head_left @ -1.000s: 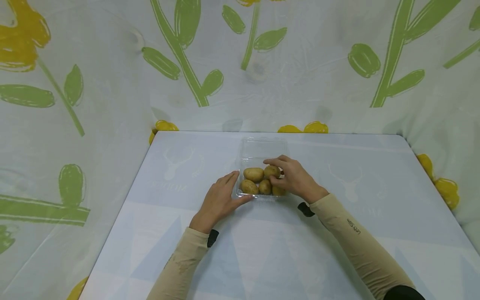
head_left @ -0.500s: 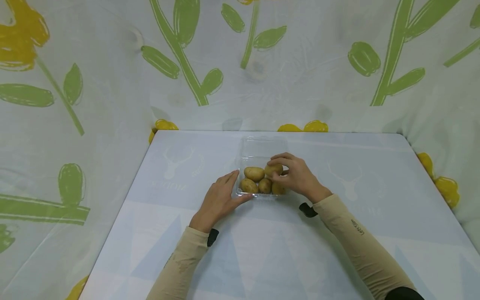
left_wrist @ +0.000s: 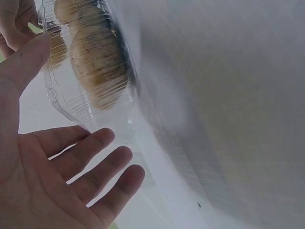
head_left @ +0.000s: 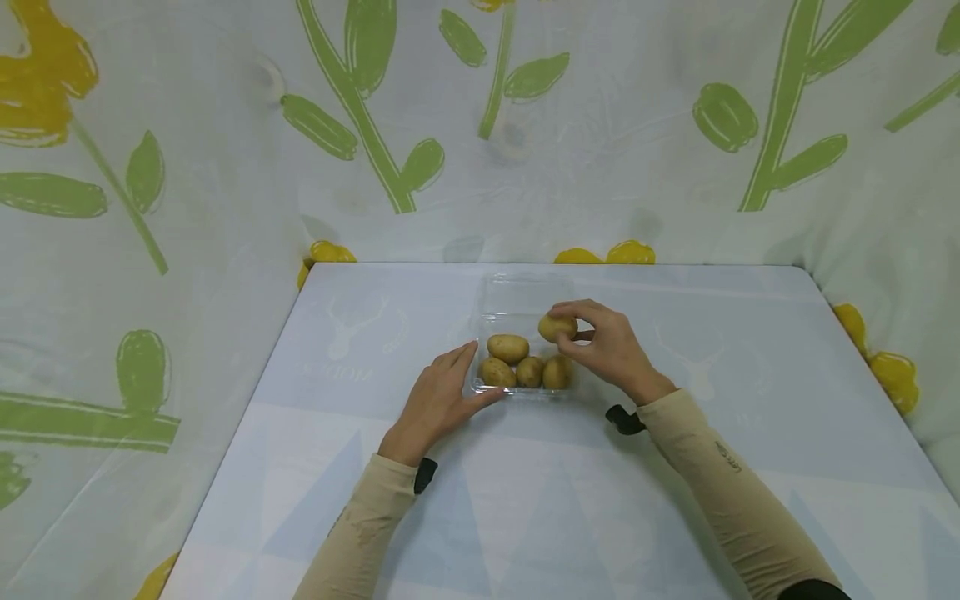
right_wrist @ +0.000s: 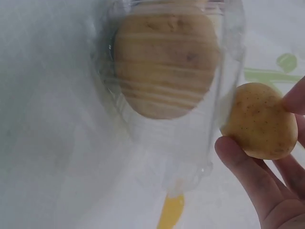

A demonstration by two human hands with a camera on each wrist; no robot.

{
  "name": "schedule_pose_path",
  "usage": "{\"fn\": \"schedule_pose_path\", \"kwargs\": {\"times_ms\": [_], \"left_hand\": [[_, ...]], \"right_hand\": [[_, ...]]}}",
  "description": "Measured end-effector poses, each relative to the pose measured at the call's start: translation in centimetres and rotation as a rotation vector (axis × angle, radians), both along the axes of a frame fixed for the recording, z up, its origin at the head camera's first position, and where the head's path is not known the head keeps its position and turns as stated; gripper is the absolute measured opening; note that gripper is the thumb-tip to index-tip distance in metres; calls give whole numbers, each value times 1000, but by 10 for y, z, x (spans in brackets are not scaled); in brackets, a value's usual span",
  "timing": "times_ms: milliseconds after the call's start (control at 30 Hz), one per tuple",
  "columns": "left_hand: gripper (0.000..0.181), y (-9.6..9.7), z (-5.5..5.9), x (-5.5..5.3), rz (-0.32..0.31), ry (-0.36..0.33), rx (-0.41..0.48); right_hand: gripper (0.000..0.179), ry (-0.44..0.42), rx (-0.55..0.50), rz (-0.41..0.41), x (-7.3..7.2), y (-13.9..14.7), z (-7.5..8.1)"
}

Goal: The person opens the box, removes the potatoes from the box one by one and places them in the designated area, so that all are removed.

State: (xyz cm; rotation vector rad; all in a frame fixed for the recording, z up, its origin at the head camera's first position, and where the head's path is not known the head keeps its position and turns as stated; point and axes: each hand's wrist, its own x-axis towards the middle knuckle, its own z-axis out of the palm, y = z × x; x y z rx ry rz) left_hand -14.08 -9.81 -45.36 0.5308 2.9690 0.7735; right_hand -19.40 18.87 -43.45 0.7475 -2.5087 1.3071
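A clear plastic clamshell box lies on the table with its lid folded back to the far side. Several yellow-brown potatoes sit inside it. My right hand pinches one potato between thumb and fingers, above the box's right far part; in the right wrist view this potato is just over the rim. My left hand rests at the box's left near corner. In the left wrist view its thumb lies at the rim, and the extended fingers are beside the wall.
A pale table with blue triangles and faint deer prints bears the box. White cloth walls with green leaves and yellow flowers stand behind the table and along its sides. Dark bands sit at both wrists.
My right hand has lifted the potato out of the far right spot in the box, moving up and to the right. The left hand and the box stay put.
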Motion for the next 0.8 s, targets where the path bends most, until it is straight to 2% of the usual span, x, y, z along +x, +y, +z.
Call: {"fn": "schedule_pose_path", "kwargs": {"times_ms": [200, 600, 800], "left_hand": [[94, 1, 1, 0, -7, -1, -7], [93, 1, -1, -1, -21, 26, -12], [95, 1, -1, -1, -28, 44, -10]], "right_hand": [[32, 67, -24, -26, 1, 12, 5], [34, 43, -56, -134, 9, 45, 15], [35, 68, -67, -182, 12, 58, 14]]}}
